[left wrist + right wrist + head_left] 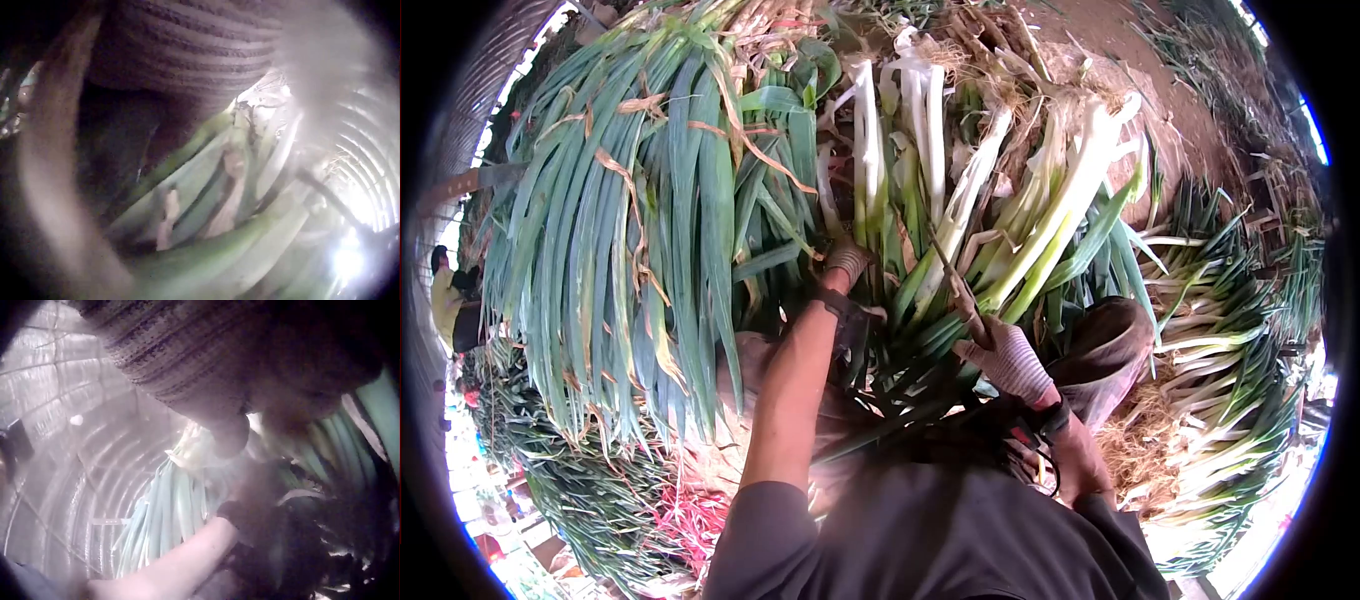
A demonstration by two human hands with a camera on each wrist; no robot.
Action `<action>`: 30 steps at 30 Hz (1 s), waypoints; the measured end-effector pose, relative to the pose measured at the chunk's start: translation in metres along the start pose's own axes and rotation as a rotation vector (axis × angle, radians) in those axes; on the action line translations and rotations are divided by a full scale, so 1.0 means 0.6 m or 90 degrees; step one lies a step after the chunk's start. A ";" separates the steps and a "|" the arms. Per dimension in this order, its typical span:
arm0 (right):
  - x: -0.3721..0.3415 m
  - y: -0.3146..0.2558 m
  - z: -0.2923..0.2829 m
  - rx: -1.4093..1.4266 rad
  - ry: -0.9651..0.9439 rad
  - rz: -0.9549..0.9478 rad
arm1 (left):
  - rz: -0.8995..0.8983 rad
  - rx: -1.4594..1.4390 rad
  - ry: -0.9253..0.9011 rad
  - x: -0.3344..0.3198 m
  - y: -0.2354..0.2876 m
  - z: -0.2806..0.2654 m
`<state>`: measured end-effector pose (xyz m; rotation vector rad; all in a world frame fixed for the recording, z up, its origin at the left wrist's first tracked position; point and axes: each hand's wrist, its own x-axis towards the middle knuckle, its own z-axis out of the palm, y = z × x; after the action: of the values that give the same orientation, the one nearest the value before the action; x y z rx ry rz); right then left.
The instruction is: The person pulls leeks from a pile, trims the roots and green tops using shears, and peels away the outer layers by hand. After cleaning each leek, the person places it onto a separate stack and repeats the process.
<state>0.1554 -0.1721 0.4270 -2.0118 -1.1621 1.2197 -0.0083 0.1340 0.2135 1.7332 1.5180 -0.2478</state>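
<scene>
Large green onions [975, 170] with white stems and stringy roots lie in front of the person, roots pointing away. The left hand [847, 262], in a striped glove, grips a green onion stalk [828, 195] among the leaves; its fingertips are hidden. In the left wrist view the glove [194, 50] is close over green stalks [187, 181]. The right hand [1010, 362], also gloved, holds a knife [966, 305] by its handle, thin blade pointing up and away, overlapping the stems. The right wrist view shows the glove [187, 356] with the knife out of sight.
A big heap of long green leaves [630, 210] drapes down on the left. Rows of green onions [1230, 370] lie at the right, and more leaves [570, 490] at the lower left beside pink-red strips [692, 520]. The person's knee [1115, 350] is by the right hand.
</scene>
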 end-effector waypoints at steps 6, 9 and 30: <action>0.013 0.005 0.026 -0.024 -0.013 -0.021 | 0.121 -0.158 0.045 0.048 -0.048 0.030; 0.015 -0.007 0.025 0.018 0.017 -0.031 | 0.079 -0.133 0.157 -0.049 0.010 -0.033; -0.041 0.005 -0.073 0.160 0.228 -0.024 | 0.294 -0.289 0.020 -0.252 0.113 -0.061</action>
<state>0.1898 -0.1949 0.4562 -1.9071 -0.8247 0.8878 0.0006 0.0486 0.3598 1.6556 1.0473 0.3371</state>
